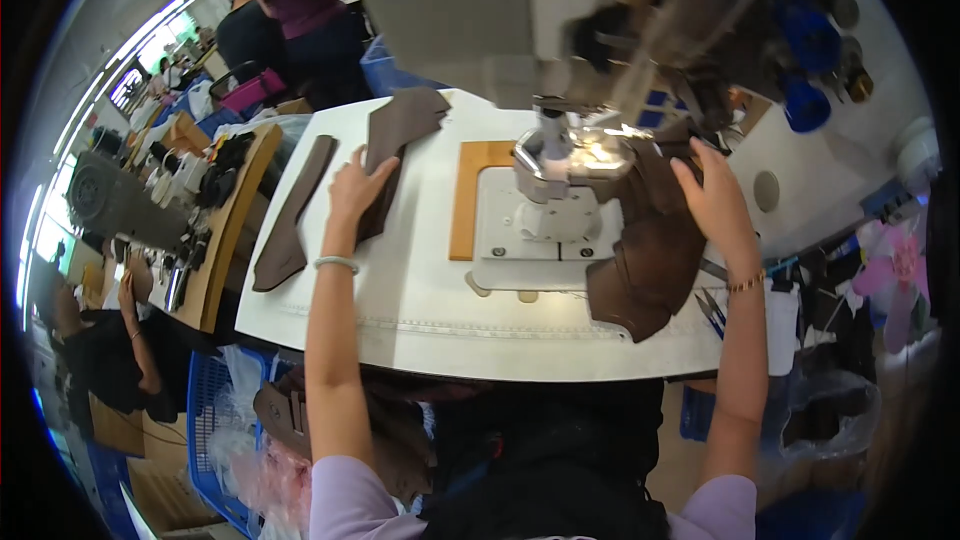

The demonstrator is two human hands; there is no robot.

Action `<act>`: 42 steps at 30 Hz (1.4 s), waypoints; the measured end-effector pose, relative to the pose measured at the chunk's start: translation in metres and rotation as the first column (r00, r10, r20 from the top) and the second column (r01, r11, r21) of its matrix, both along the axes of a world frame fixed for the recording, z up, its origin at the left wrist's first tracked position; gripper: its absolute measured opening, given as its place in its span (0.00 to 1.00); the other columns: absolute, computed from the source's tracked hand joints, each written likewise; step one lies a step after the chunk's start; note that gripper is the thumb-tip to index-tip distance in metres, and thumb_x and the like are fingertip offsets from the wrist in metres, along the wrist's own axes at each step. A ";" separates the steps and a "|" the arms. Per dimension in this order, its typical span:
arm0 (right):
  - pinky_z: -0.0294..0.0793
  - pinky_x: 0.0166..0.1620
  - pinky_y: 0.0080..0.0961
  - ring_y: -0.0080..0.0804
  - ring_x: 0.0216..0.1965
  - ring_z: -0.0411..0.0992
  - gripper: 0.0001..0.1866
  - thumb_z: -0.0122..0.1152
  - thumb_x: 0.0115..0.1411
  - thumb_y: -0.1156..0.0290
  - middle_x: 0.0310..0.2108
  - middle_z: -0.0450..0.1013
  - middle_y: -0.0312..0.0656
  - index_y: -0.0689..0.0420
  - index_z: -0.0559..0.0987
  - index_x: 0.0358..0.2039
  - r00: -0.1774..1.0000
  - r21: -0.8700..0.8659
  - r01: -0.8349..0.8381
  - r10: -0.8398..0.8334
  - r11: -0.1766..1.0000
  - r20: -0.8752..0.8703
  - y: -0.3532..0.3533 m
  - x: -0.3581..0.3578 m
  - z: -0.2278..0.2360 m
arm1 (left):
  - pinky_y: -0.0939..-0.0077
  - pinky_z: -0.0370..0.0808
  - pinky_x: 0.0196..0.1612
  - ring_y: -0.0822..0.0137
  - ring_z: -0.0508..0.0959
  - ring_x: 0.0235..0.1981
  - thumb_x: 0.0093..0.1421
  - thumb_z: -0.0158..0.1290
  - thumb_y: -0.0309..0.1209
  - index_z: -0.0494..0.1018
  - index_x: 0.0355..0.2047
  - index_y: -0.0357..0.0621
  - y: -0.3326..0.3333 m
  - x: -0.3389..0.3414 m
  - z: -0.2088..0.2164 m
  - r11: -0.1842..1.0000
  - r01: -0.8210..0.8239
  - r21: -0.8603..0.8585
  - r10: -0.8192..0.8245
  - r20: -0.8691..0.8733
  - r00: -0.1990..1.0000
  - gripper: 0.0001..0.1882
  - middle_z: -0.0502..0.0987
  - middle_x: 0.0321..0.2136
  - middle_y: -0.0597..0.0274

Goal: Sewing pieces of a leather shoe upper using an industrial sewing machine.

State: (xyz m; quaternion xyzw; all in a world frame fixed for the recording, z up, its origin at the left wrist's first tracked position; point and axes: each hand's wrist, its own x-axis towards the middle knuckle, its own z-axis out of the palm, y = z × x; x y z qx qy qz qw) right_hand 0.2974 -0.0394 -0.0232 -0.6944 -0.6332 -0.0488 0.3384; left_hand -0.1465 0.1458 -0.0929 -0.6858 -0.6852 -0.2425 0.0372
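My left hand [355,187], thumb and fingers spread, rests at the left edge of a dark brown leather piece [400,125] lying on the white sewing table [410,285]. To its left is a long, narrow brown leather strip [298,215]. My right hand [718,198] is beside the right edge of several overlapping brown leather pieces [650,260]; its thumb and fingers are apart, and its fingertips reach over the upper part of them. Between my hands stands the sewing machine [550,165], its lit needle area close to the leather pile. The machine head partly hides the pile's far end.
Pointed tools [712,312] lie at the table's right front. Blue thread cones [808,65] are at the upper right. Below the table's left side, a blue basket [205,420] holds brown pieces and plastic. Another person's hand [128,295] works at a wooden bench [235,230] on the left.
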 end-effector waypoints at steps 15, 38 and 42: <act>0.67 0.50 0.38 0.51 0.49 0.68 0.21 0.54 0.59 0.65 0.48 0.71 0.54 0.62 0.70 0.51 0.961 -0.161 -0.024 0.067 0.987 0.268 0.110 0.045 -0.034 | 0.60 0.71 0.47 0.45 0.74 0.41 0.52 0.58 0.42 0.63 0.56 0.42 -0.016 -0.001 -0.009 0.971 -0.028 0.237 -0.060 0.357 0.932 0.33 0.72 0.39 0.40; 0.58 0.59 0.34 0.46 0.57 0.62 0.35 0.57 0.60 0.56 0.56 0.62 0.58 0.70 0.62 0.57 0.998 0.000 0.004 -0.004 1.000 -0.061 0.079 0.141 0.013 | 0.65 0.73 0.26 0.56 0.78 0.25 0.56 0.44 0.62 0.71 0.49 0.37 -0.170 0.078 0.009 0.909 0.288 -0.301 -0.291 0.036 0.956 0.38 0.75 0.24 0.49; 0.60 0.57 0.31 0.45 0.55 0.64 0.31 0.54 0.62 0.55 0.54 0.65 0.55 0.67 0.64 0.57 0.987 0.127 0.156 -0.158 0.980 0.011 -0.040 0.072 0.053 | 0.54 0.73 0.34 0.47 0.79 0.31 0.57 0.45 0.56 0.76 0.34 0.40 -0.150 0.073 0.018 0.882 0.351 -0.316 -0.310 0.174 0.935 0.29 0.78 0.27 0.43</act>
